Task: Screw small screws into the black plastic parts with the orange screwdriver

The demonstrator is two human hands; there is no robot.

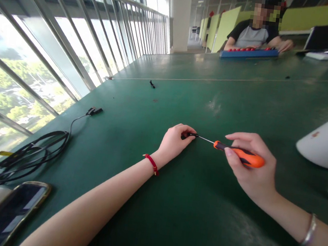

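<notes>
Orange-and-black screwdriver (251, 158) set to a small black part (193, 135)

The left hand (174, 141) pinches the black part low over the green desk (170, 219), its fingers closed and partly hiding it. The right hand (256, 182) holds the screwdriver's handle loosely, index finger lifted clear. The shaft reaches the part, so tool and piece look lined up; whether the tip is seated, or anything has been turned or remains to be turned, cannot be told. A coiled black cable (65, 142) and a phone (11, 212) lie to the left, a white container (325, 143) to the right, all apart from the work. Farther off are a small dark piece (152, 84) and a seated person (254, 36) behind a blue tray (248, 54)
</notes>
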